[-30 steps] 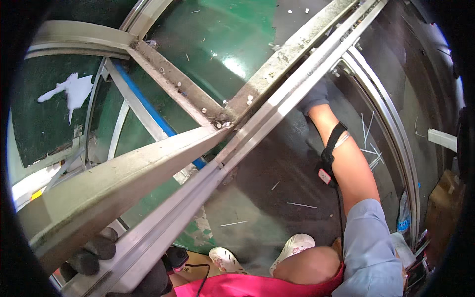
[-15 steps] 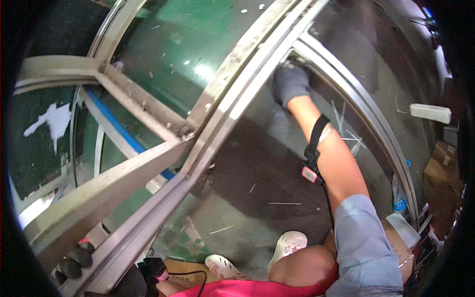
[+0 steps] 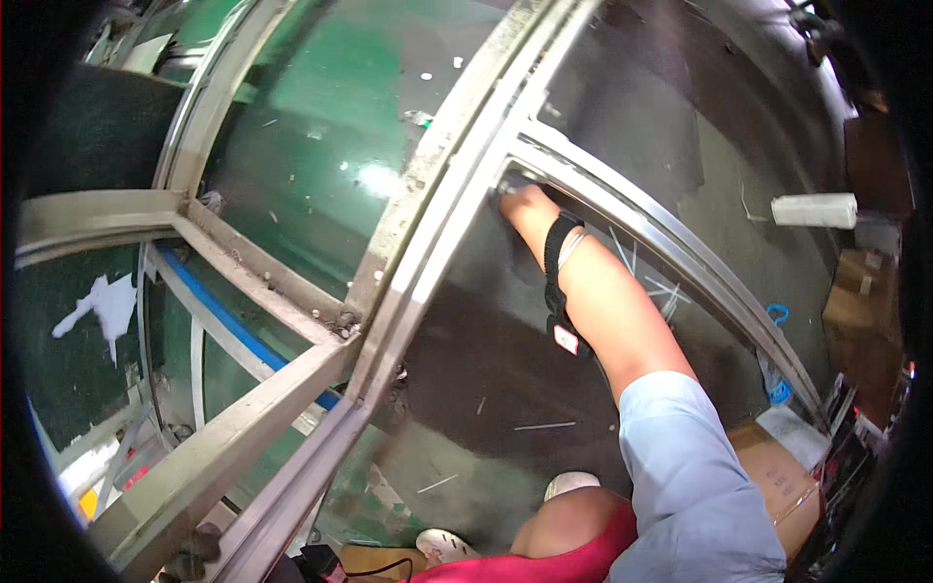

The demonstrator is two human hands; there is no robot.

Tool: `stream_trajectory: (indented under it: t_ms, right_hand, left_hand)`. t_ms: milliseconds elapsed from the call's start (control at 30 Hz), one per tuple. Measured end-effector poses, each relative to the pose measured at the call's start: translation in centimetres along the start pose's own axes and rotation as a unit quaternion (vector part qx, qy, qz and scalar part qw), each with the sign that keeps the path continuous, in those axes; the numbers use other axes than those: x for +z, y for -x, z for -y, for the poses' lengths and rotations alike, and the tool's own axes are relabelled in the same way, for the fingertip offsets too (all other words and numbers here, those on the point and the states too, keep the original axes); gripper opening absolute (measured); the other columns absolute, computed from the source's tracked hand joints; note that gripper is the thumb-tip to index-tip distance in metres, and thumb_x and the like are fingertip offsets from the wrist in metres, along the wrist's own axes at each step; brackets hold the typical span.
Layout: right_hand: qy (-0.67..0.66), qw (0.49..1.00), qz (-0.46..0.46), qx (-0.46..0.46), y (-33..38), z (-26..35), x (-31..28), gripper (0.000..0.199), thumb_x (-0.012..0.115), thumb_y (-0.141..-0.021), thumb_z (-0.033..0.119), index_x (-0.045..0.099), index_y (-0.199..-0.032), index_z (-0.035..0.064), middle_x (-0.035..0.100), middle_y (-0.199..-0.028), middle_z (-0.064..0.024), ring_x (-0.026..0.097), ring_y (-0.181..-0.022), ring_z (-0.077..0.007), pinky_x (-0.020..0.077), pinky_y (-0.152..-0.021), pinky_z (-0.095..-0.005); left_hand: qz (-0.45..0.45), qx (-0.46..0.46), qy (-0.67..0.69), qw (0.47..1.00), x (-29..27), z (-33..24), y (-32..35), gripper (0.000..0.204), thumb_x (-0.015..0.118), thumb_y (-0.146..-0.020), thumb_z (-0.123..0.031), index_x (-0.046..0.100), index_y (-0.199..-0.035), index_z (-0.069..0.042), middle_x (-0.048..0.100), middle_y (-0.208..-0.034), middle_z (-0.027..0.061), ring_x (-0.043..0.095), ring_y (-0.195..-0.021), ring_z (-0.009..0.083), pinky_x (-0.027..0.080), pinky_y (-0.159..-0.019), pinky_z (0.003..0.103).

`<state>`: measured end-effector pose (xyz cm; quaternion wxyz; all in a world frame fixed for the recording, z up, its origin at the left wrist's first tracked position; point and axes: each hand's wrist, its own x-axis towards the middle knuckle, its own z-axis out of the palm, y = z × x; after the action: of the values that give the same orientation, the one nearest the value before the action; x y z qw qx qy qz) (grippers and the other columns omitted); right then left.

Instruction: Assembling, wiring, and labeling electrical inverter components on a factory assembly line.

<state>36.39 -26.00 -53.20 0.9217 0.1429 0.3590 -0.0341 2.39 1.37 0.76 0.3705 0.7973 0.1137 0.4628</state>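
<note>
A large pale metal frame [image 3: 428, 262] of grooved bars stretches diagonally across the view. My right arm reaches up into the inner corner where a curved side bar [image 3: 632, 199] meets the long bar. There, my dark-gloved right hand [image 3: 518, 185] is mostly hidden at the corner, its fingers out of sight. A black strap with a small device [image 3: 566, 339] circles my right forearm. At the lower left, the dark-gloved fingers of my left hand [image 3: 201, 552] curl at the bar's edge, dim and partly covered.
A cardboard box [image 3: 773, 476] and a plastic bottle [image 3: 775, 384] stand near my right arm. A white roll [image 3: 814, 211] lies farther right beside another brown box [image 3: 860, 301]. Thin white strips [image 3: 544, 426] litter the floor. A blue strip [image 3: 228, 316] runs under the left bars.
The view has shifted, and the frame's corner appears lower and farther left. My right hand has gone deeper under the corner, so less of the glove shows. My left fingers appear lower.
</note>
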Motion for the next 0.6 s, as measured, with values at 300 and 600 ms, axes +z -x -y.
stream_trajectory:
  t_ms: [300, 600]
  right_hand:
    - [0.080, 0.977, 0.131, 0.146, 2.7, -1.3, -0.6, 0.030, 0.039, -0.096, 0.028, 0.056, -0.113, 0.0097, 0.057, -0.115, -0.0060, 0.054, -0.104, -0.0188, 0.0439, -0.093, -0.0328]
    - [0.174, 0.930, 0.303, 0.113, 5.6, -6.1, 0.2, 0.027, 0.042, -0.096, 0.029, 0.055, -0.112, 0.0109, 0.057, -0.115, -0.0056, 0.053, -0.103, -0.0166, 0.0426, -0.092, -0.0326]
  left_hand:
    - [-0.083, 0.023, -0.113, 0.990, -3.9, -1.7, 1.2, 0.048, 0.042, -0.092, -0.046, 0.045, -0.114, -0.004, 0.055, -0.099, 0.0117, 0.056, -0.087, 0.0238, 0.047, -0.076, 0.037]
    - [-0.083, -0.002, -0.064, 0.994, -0.2, -0.4, 2.6, 0.047, 0.043, -0.093, -0.047, 0.044, -0.114, -0.005, 0.054, -0.099, 0.0107, 0.056, -0.084, 0.0228, 0.048, -0.073, 0.036]
